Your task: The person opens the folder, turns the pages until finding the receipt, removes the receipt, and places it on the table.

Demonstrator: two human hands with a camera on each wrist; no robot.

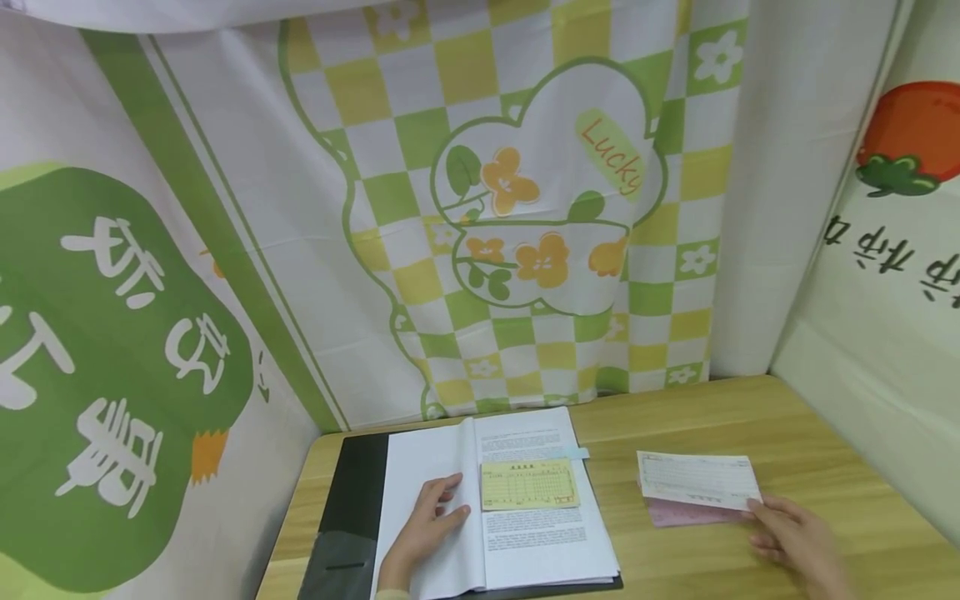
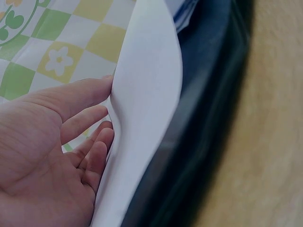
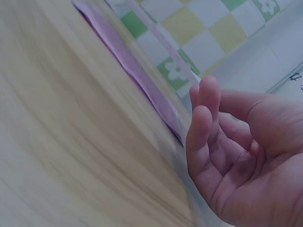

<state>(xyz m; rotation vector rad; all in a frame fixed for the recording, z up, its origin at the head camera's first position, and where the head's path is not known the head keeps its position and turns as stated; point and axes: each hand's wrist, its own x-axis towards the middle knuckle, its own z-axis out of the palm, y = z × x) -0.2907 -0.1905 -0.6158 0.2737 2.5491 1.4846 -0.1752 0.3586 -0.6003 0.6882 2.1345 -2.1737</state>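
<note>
My right hand point(image 1: 791, 533) pinches the white slip point(image 1: 697, 479) by its near right corner, raised over the table point(image 1: 637, 560). Beneath it the pink slip point(image 1: 693, 513) lies on the wood, partly covered from above. My left hand point(image 1: 424, 527) is loose — fingers softly bent, gripping nothing — over the blank left page point(image 1: 423, 454). The yellow slip point(image 1: 528, 485) lies flat on the printed right page point(image 1: 536, 546), inside the black folder point(image 1: 352, 492).

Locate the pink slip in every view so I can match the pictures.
Head: the pink slip lies lower right, partly hidden by the white slip.
Left wrist: not in this picture.
Right wrist: the pink slip runs diagonally, upper left to centre.
Shared landmark: the checkered cloth, in all three.
</note>
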